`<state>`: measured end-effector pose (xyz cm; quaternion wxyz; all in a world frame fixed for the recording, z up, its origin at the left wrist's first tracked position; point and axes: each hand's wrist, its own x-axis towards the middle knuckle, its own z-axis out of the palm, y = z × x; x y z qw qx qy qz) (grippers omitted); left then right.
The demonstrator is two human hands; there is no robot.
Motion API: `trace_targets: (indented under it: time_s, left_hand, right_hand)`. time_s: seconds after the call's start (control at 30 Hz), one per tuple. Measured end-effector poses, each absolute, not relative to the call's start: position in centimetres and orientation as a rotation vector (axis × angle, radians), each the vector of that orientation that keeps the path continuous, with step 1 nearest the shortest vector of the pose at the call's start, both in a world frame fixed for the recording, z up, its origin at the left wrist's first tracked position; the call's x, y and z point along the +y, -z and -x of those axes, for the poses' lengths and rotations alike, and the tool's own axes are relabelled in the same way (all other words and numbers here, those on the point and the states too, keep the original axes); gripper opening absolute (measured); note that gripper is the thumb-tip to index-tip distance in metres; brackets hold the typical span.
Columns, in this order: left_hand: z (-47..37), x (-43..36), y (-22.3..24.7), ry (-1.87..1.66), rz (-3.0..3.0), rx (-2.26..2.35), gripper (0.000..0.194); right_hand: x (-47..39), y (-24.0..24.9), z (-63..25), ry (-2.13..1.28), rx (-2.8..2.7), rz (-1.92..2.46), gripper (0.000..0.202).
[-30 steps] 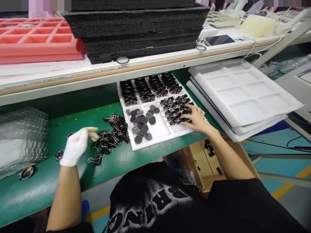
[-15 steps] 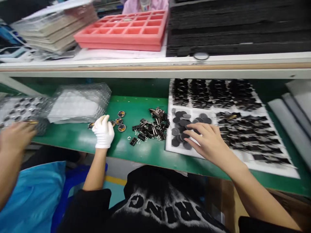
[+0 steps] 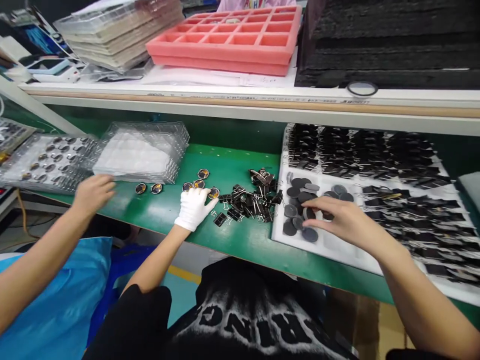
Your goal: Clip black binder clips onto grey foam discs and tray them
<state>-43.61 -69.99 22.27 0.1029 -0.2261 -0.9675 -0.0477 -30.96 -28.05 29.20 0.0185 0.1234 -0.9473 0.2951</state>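
My left hand, in a white glove, rests at the small round parts with its thumb apart from its fingers; its fingertips cover part of them. My bare right hand is over the dark round discs on a white foam tray, thumb and fingers around a dark disc. Between my hands lies a pile of black binder clips. Rows of black clips cover the right and back of the tray.
A co-worker's bare hand reaches in at the left, near clear plastic trays. Two round parts lie nearby. Above, a shelf holds a pink compartment tray, black foam sheets and a ring.
The view has shifted left. My left hand has moved right to the cluster of round parts. My right thumb and fingers have closed around a disc. The co-worker's hand has moved right.
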Motion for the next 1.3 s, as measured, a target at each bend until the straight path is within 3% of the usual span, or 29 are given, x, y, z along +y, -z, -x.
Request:
trace_targets:
  time_s: [0.1,0.27,0.37,0.43,0.53,0.6,0.7,0.8,0.97,1.3]
  left_hand:
    - [46.5,-67.6,-23.5,-0.052,0.781,-2.869,0.049]
    - [52.2,-63.0,-26.1,-0.166,0.956,-2.920,0.039]
    - [53.4,-61.4,-26.8,-0.130,0.951,-2.952,0.042]
    - [53.3,-61.1,-26.6,-0.082,0.848,-2.938,0.053]
    - [53.1,-61.4,-25.9,-0.023,0.760,-2.919,0.072]
    - [53.1,-61.7,-25.5,-0.014,0.802,-2.941,0.069]
    - [53.3,-61.8,-25.1,0.030,0.832,-2.961,0.057]
    - [53.5,-61.8,-24.9,0.079,0.810,-2.943,0.051]
    - [53.5,-61.7,-24.6,0.100,0.829,-2.914,0.051]
    - [53.5,-61.7,-24.5,0.125,0.866,-2.897,0.044]
  right_hand:
    - [-29.6,-31.5,32.7,-1.189,-2.834,-0.156,0.038]
    - [-32.6,-33.6,39.3,-2.102,-2.532,-0.075,0.046]
    - [-34.2,-33.1,43.5,-2.300,-2.443,-0.101,0.044]
    - [-35.4,-32.2,45.9,-2.233,-2.492,-0.115,0.042]
    - [-37.6,-30.9,49.0,-2.027,-2.670,-0.037,0.024]
    - [-39.2,-30.3,50.5,-1.751,-2.876,-0.020,0.012]
    - [-41.2,-29.9,52.3,-1.220,-3.168,-0.114,0.016]
    - [-42.5,-29.9,53.8,-0.964,-3.270,-0.100,0.019]
    - [-42.7,-29.8,55.6,-0.861,-3.351,-0.012,0.016]
    - [-41.1,-30.2,56.1,-1.037,-3.510,0.179,0.034]
